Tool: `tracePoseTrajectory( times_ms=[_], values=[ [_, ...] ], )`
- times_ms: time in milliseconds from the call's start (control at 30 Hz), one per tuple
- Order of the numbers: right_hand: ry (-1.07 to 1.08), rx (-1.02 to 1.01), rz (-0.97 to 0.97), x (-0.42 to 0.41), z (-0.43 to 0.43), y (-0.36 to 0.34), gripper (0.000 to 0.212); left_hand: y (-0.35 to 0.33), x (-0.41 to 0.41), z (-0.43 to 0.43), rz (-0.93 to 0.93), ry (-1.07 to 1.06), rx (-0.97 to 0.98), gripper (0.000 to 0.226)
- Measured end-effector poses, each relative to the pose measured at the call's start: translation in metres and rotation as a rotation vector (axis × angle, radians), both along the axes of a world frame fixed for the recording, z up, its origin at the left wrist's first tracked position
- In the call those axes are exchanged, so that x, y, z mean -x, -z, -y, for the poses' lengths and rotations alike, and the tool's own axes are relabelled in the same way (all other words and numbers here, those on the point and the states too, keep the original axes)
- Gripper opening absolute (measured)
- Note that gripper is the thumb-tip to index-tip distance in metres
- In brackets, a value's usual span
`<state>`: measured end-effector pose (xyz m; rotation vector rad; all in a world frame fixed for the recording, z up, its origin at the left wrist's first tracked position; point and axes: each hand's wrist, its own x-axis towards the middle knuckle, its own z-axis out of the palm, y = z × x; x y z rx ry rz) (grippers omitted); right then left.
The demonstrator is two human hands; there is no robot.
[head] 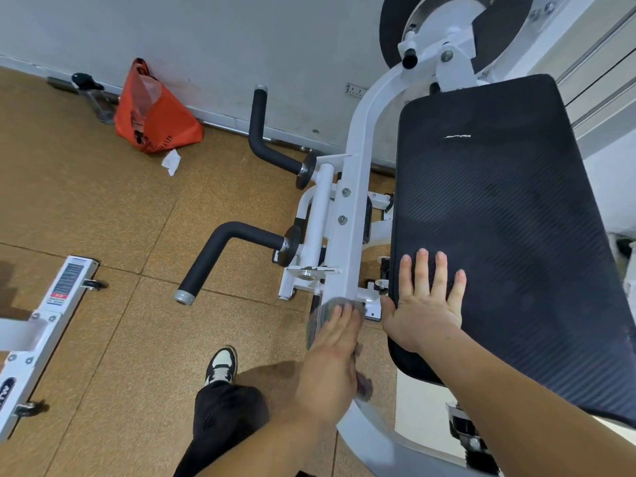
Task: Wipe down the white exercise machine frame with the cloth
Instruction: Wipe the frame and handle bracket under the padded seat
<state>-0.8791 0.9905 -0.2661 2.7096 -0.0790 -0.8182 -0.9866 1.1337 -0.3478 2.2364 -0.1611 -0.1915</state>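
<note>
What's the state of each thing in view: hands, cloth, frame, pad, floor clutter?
left hand: flat, pressing the cloth onto the frame
right hand: flat, fingers spread, resting on the pad
cloth: grey, bunched under the left hand, motion-blurred
white frame: cloth at its near end
black pad: small white scuff near the far end
orange bag: slumped against the wall
bottle: by the wall, lid on
tissue: crumpled on the floor

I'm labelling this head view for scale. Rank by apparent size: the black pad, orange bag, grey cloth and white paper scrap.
1. black pad
2. orange bag
3. grey cloth, less sure: the left hand covers much of it, and it lies nearer the camera
4. white paper scrap
</note>
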Motion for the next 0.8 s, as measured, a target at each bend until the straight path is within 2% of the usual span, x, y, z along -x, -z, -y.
tracePoseTrajectory(
  times_ms=[67, 167, 267, 333, 433, 467, 567, 633, 700, 800],
  values=[
    [-0.014, -0.019, 0.009, -0.001, -0.001, -0.002, 0.079, -0.006, -0.007, -0.011, 0.021, 0.012, 0.067, 0.074],
    [-0.149, -0.142, 0.263, -0.020, 0.011, -0.013, 0.064, -0.028, -0.054, -0.020, 0.074, -0.053, 0.127, 0.048],
    [-0.212, -0.130, 0.451, -0.066, 0.034, -0.023, 0.050, -0.044, -0.116, -0.022, 0.174, -0.007, 0.169, 0.035],
    [-0.162, -0.092, 0.449, -0.087, 0.042, -0.022, 0.050, -0.030, -0.149, -0.021, 0.199, 0.091, 0.107, 0.038],
    [-0.158, -0.043, 0.481, -0.094, 0.041, -0.011, 0.049, 0.002, -0.173, -0.023, 0.175, 0.325, -0.219, 0.057],
    [-0.147, -0.041, 0.482, -0.095, 0.039, -0.009, 0.049, 0.010, -0.174, -0.025, 0.176, 0.390, -0.273, 0.057],
    [-0.080, -0.019, 0.493, -0.107, 0.029, -0.007, 0.038, 0.021, -0.183, -0.036, 0.219, 0.550, -0.291, 0.044],
    [-0.047, 0.010, 0.493, -0.114, 0.025, -0.005, 0.031, 0.022, -0.209, -0.042, 0.281, 0.636, -0.348, 0.048],
    [-0.052, 0.015, 0.506, -0.113, 0.022, -0.005, 0.033, 0.021, -0.233, -0.042, 0.354, 0.585, -0.458, 0.053],
    [-0.043, 0.005, 0.522, -0.112, 0.024, -0.003, 0.036, 0.014, -0.250, -0.032, 0.298, 0.418, -0.484, 0.054]
  ],
)
